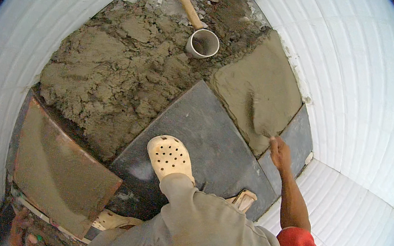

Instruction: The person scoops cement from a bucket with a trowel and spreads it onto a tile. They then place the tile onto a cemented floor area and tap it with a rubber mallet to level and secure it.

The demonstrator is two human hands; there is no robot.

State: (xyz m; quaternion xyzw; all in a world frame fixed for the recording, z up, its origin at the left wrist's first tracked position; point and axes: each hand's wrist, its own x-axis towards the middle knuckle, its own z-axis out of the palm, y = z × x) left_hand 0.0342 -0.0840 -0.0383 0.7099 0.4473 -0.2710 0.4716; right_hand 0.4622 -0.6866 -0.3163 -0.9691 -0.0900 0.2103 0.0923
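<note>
My right hand (280, 154) reaches in from the lower right and is closed round the end of a trowel. The mortar-covered blade of the trowel (262, 116) lies on a smoothed patch of wet grey mortar (233, 82); its handle is mostly hidden by my fingers. Just below the hand is a dark grey tile (298, 130) along the white wall. A larger dark tile (206, 129) lies in the middle, with my cream clog (169, 157) on it. My left hand does not plainly show.
A mallet (186, 4) with a wooden handle and white head lies on rough mortar (108, 69). At left is a mortar-coated tile (65, 167). A wooden-handled tool (244, 200) lies by my leg. White ribbed walls (362, 71) enclose both sides. Blurred, skin-coloured shapes (19, 226) show lower left.
</note>
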